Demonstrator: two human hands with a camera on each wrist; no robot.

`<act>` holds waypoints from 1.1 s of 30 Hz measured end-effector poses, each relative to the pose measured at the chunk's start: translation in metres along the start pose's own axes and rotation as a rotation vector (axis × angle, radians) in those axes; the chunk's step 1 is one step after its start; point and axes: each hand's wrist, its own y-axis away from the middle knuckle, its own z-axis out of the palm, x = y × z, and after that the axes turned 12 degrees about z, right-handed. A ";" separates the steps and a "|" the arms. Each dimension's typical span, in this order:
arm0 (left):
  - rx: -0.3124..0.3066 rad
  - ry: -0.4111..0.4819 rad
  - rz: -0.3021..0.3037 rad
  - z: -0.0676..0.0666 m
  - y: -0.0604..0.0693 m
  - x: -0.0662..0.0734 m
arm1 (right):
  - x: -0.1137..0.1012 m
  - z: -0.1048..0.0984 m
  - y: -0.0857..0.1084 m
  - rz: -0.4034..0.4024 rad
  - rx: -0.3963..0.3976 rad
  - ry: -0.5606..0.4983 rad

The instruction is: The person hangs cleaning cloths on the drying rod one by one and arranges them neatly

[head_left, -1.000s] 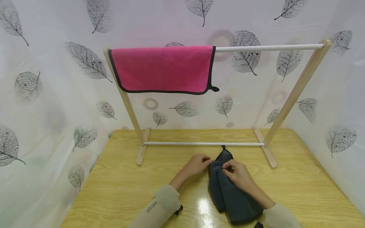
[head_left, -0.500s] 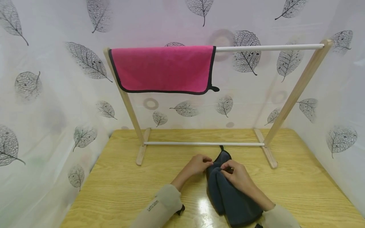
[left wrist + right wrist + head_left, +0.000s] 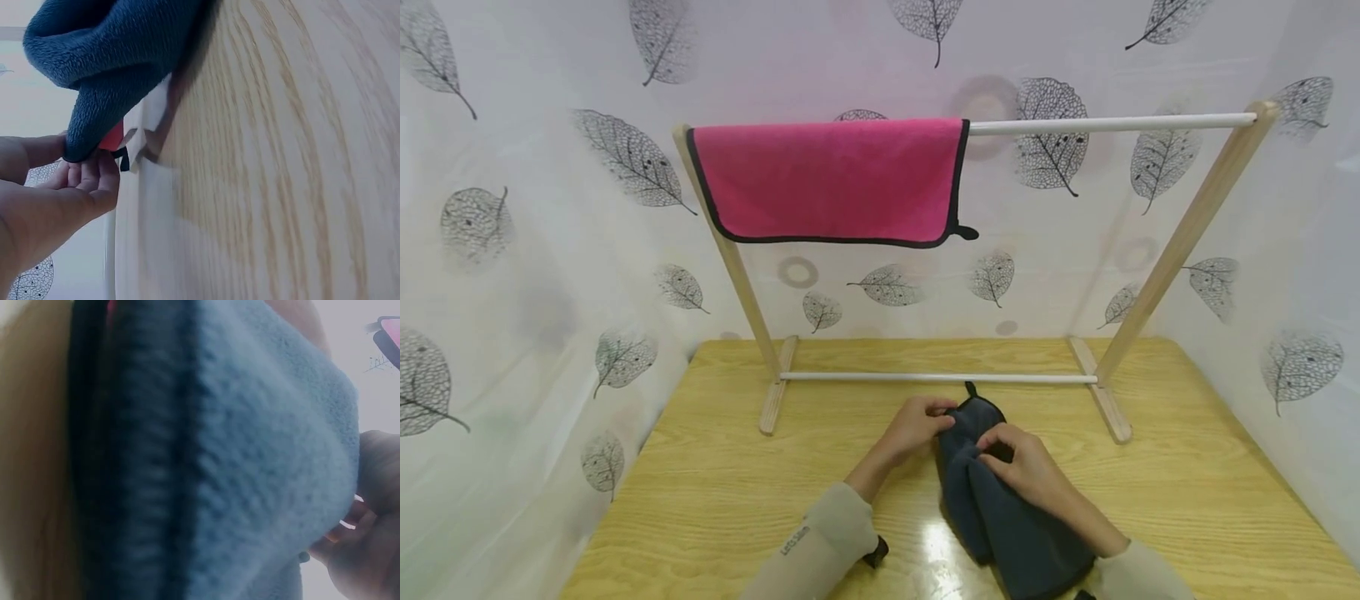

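A dark grey-blue towel [image 3: 1022,533] with black edging lies bunched on the table, a black loop at its far corner. My left hand [image 3: 917,427] pinches the towel's far left edge between thumb and fingers; the left wrist view shows this hand [image 3: 69,200] gripping a fold of the towel [image 3: 125,50]. Farther right, my right hand [image 3: 1026,467] pinches a raised fold near the towel's middle. In the right wrist view, the towel [image 3: 269,437] fills most of the picture and partly hides the right hand [image 3: 375,537].
Behind the towel stands a wooden rack [image 3: 1183,242] with a white top rod [image 3: 1112,125] and a low white rod [image 3: 925,377]. A pink towel [image 3: 827,183] with black edging hangs over the rod's left half. A leaf-printed curtain [image 3: 550,292] surrounds the wooden table [image 3: 715,500].
The towel's far end and its loop have shifted slightly left. My left hand has moved a little with its edge, and both hands still hold the towel.
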 end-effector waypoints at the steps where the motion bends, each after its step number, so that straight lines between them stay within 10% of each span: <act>1: 0.013 0.032 0.006 0.000 0.000 0.001 | 0.000 -0.001 0.000 -0.003 -0.011 -0.005; 12: 0.065 0.084 0.057 -0.007 0.002 0.007 | -0.003 -0.007 -0.010 -0.010 -0.117 -0.024; 33: -0.080 0.087 0.137 -0.012 0.010 0.023 | -0.011 -0.019 -0.048 -0.043 -0.140 -0.031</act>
